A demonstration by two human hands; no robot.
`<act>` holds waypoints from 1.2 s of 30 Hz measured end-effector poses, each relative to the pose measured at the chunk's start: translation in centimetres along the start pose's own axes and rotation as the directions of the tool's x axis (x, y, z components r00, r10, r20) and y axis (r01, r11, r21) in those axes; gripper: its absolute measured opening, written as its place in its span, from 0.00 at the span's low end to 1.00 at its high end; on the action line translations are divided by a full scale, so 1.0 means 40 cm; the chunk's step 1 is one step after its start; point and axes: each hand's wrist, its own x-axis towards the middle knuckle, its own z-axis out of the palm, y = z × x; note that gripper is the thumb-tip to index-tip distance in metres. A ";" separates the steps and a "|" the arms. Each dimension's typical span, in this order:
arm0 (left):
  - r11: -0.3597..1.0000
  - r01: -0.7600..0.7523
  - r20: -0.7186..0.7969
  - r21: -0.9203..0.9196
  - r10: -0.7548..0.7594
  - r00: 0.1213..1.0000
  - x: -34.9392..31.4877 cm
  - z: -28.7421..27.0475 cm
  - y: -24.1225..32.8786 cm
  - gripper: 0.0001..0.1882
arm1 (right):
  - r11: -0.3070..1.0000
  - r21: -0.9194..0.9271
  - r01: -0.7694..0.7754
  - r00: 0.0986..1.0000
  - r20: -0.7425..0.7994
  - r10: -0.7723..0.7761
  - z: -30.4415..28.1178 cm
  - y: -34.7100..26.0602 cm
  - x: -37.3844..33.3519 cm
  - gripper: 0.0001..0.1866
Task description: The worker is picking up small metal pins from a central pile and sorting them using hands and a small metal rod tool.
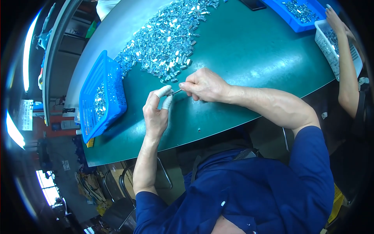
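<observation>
Above the green table, my left hand has white covers on its thumb and forefinger. Those two fingertips pinch a small shiny metal part, mostly hidden by them. My right hand is closed round a thin metal rod, which reaches across to the part at the left fingertips. Whether the rod's tip sits inside the part I cannot tell. Just beyond both hands lies a large heap of small silvery metal parts, with one loose piece at its near side.
A blue basket holding some metal parts stands to the left. At the far right are a blue tray of parts and a white basket, with another person's hand over it. A dark flat object lies at the far edge.
</observation>
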 end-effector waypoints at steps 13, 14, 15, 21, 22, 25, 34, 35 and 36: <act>0.972 0.210 0.146 -0.103 -0.194 0.970 0.009 -0.040 -0.005 0.15 | 0.975 0.223 -0.025 0.998 0.066 0.011 0.016 0.019 0.006 0.22; 0.972 0.210 0.146 -0.104 -0.194 0.970 0.008 -0.040 -0.008 0.15 | 0.986 0.157 0.059 0.998 0.021 -0.063 0.021 0.021 0.003 0.21; 0.966 0.240 0.163 -0.098 -0.222 0.961 0.007 -0.040 -0.014 0.15 | 0.986 0.088 0.141 0.990 -0.019 -0.140 0.024 0.025 0.002 0.20; 0.956 0.240 0.164 -0.168 -0.213 0.963 -0.006 -0.020 -0.030 0.14 | 0.929 -0.151 0.338 0.932 -0.081 -0.353 0.024 0.032 0.001 0.18; 0.960 0.191 0.151 -0.204 -0.162 0.975 -0.010 -0.016 -0.031 0.14 | 0.929 -0.150 0.339 0.932 -0.080 -0.353 0.022 0.023 -0.001 0.18; 0.984 0.123 0.098 -0.132 -0.110 0.989 0.008 0.012 0.011 0.13 | 0.994 -0.015 0.113 0.992 0.058 -0.112 0.014 0.000 -0.007 0.19; 0.935 0.264 0.090 -0.236 -0.250 0.964 0.001 0.005 -0.010 0.12 | 0.918 -0.171 0.358 0.914 -0.136 -0.382 0.015 0.036 0.012 0.17; 0.903 0.312 0.104 -0.296 -0.294 0.950 -0.003 0.003 -0.012 0.11 | 0.873 -0.219 0.435 0.873 -0.136 -0.469 0.014 0.041 0.016 0.17; 0.903 0.312 0.104 -0.295 -0.295 0.950 -0.008 0.005 -0.014 0.11 | 0.820 -0.267 0.507 0.824 -0.130 -0.552 0.016 0.046 0.018 0.18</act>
